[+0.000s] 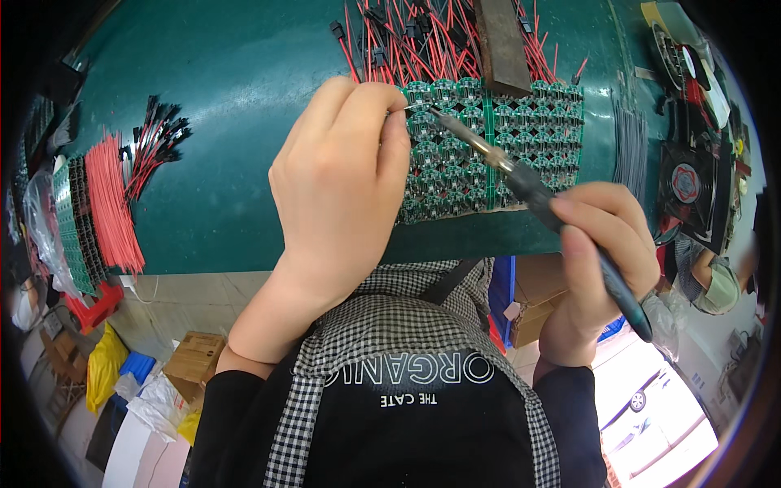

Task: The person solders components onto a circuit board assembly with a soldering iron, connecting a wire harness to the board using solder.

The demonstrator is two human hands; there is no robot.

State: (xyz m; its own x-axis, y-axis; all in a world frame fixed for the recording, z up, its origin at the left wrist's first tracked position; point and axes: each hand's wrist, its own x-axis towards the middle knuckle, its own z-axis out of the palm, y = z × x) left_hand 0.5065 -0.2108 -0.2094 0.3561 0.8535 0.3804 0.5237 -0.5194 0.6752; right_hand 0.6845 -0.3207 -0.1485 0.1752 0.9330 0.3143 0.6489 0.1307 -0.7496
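Note:
My right hand (606, 244) is closed round the dark handle of a soldering iron (533, 191). The iron's tip meets the upper left part of a green circuit board panel (533, 138) with rows of small dark components. Just left of the tip, my left hand (338, 167) is in a pinch over the panel's left edge. A thin pale wire (416, 106) sticks out from its fingertips; the rest of it is hidden by the fingers. Red and black leads with black connectors (407, 37) spread out beyond the panel, and a dark rectangular bar (502, 45) lies across them.
On the green table (220, 73), a bundle of red wires (114, 203) and black connector leads (154, 138) lie left, beside more circuit boards (73, 228). Grey wires (629, 150) lie right of the panel, near a black fan (687, 183). A cardboard box (195, 362) stands below left.

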